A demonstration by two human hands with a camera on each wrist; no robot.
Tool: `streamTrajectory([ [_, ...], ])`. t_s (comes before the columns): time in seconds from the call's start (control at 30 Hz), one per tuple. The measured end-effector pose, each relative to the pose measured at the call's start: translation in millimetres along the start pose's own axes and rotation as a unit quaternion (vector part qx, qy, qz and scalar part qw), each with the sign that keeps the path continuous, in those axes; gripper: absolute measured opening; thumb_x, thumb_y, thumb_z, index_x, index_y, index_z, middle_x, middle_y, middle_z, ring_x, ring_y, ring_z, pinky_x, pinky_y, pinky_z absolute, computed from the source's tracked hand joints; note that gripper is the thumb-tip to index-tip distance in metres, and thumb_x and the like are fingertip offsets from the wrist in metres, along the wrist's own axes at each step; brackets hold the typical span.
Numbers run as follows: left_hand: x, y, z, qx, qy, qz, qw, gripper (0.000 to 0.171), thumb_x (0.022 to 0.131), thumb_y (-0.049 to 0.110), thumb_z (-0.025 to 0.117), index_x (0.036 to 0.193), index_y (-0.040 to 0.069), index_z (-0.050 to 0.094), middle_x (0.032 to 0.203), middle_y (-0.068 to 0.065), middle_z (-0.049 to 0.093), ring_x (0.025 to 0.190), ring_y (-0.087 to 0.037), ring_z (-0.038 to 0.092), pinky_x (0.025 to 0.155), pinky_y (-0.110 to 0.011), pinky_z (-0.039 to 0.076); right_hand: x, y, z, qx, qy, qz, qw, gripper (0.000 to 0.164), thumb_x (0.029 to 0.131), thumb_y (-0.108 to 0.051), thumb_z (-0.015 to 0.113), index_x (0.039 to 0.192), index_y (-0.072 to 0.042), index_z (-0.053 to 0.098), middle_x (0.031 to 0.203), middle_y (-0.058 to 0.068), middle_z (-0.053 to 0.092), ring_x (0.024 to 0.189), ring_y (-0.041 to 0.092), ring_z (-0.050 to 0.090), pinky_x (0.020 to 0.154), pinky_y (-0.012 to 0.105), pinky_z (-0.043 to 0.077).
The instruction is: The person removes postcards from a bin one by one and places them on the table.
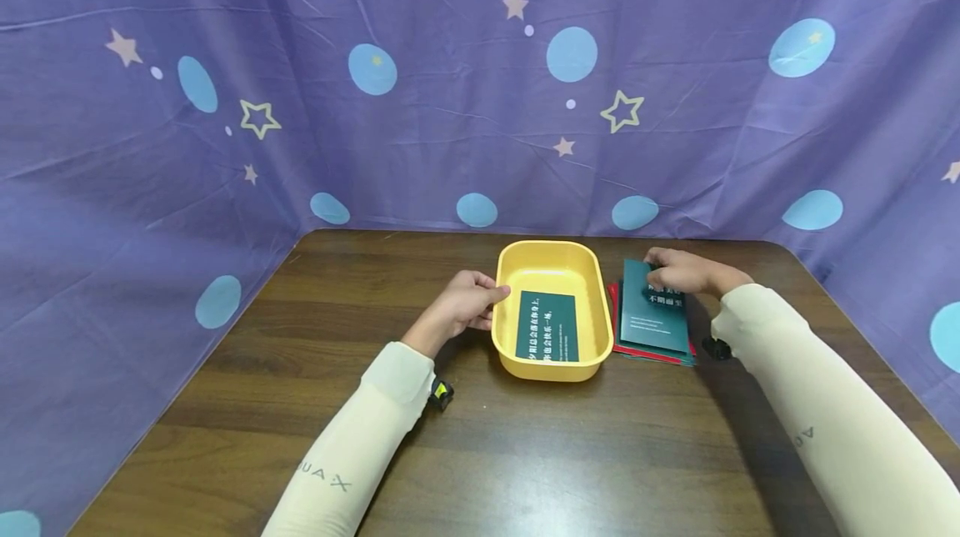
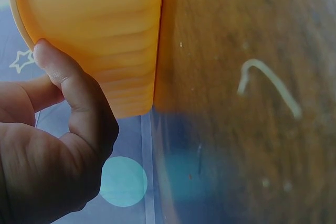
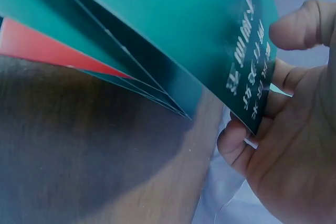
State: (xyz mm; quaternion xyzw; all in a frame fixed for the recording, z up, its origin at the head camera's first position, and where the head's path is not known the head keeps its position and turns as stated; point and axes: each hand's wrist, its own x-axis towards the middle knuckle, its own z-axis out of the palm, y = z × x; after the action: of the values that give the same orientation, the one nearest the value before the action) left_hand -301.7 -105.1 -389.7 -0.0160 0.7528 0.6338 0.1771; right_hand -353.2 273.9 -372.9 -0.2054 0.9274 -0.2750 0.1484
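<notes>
A yellow plastic basin (image 1: 551,253) stands near the middle of the table, and my left hand (image 1: 467,303) pinches its left rim between thumb and fingers. In the left wrist view the thumb lies over the rim of the basin (image 2: 105,35). One dark green card (image 1: 547,327) with white lettering lies flat inside the basin. Right of it is a stack of green and red cards (image 1: 651,349). My right hand (image 1: 686,272) grips the far edge of the top green card (image 3: 173,30), which is tilted up off the stack in the right wrist view.
The brown wooden table (image 1: 480,454) reaches back to a purple curtain (image 1: 450,162) with stars and blue dots. The stack sits close against the basin's right side. A dark wrist strap (image 1: 441,393) shows at the left cuff.
</notes>
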Motion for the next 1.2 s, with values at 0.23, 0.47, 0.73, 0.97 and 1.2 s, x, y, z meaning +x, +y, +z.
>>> streamTrajectory([
  [0.23,-2.9,2.7,0.0,0.002,-0.004,0.001,1.0000,0.029,0.095,0.016,0.066,0.109,-0.001,0.048,0.081,-0.013,0.058,0.052,-0.013,0.056,0.048,-0.026,0.057,4,4,7,-0.023,-0.019,0.010,0.999,0.033,0.078,-0.006,0.056,0.109,-0.001,0.047,0.090,0.010,0.049,0.079,0.022,0.045,0.062,0.030,0.038],
  [0.47,-0.7,0.0,0.2,0.000,0.000,0.003,1.0000,0.027,0.095,0.016,0.066,0.107,-0.001,0.049,0.077,-0.012,0.057,0.050,-0.012,0.055,0.046,-0.024,0.056,8,7,12,-0.053,-0.016,-0.003,0.998,0.042,0.077,-0.007,0.064,0.114,0.002,0.048,0.096,0.011,0.051,0.086,0.024,0.047,0.068,0.032,0.041],
  [0.73,-2.4,0.8,0.9,0.004,0.001,0.001,1.0000,0.027,0.095,0.016,0.066,0.107,-0.001,0.048,0.077,-0.011,0.058,0.049,-0.012,0.055,0.046,-0.025,0.056,8,5,12,-0.070,-0.024,-0.014,0.997,0.055,0.073,-0.008,0.070,0.122,0.007,0.050,0.108,0.016,0.057,0.096,0.028,0.051,0.084,0.043,0.047],
  [0.97,-2.0,0.9,0.3,0.003,0.001,0.002,1.0000,0.027,0.095,0.016,0.066,0.107,-0.001,0.048,0.077,-0.011,0.057,0.049,-0.011,0.055,0.046,-0.025,0.056,9,7,12,-0.103,-0.028,-0.033,0.994,0.063,0.072,-0.011,0.075,0.127,0.010,0.053,0.112,0.016,0.059,0.102,0.029,0.051,0.094,0.051,0.044],
  [1.2,-0.9,-0.4,-0.4,0.001,0.001,0.003,1.0000,0.026,0.095,0.016,0.066,0.106,-0.001,0.049,0.076,-0.011,0.057,0.049,-0.011,0.054,0.046,-0.025,0.056,11,9,11,-0.100,-0.039,-0.033,0.994,0.058,0.071,-0.010,0.075,0.123,0.006,0.057,0.089,0.008,0.050,0.095,0.027,0.047,0.081,0.037,0.039],
])
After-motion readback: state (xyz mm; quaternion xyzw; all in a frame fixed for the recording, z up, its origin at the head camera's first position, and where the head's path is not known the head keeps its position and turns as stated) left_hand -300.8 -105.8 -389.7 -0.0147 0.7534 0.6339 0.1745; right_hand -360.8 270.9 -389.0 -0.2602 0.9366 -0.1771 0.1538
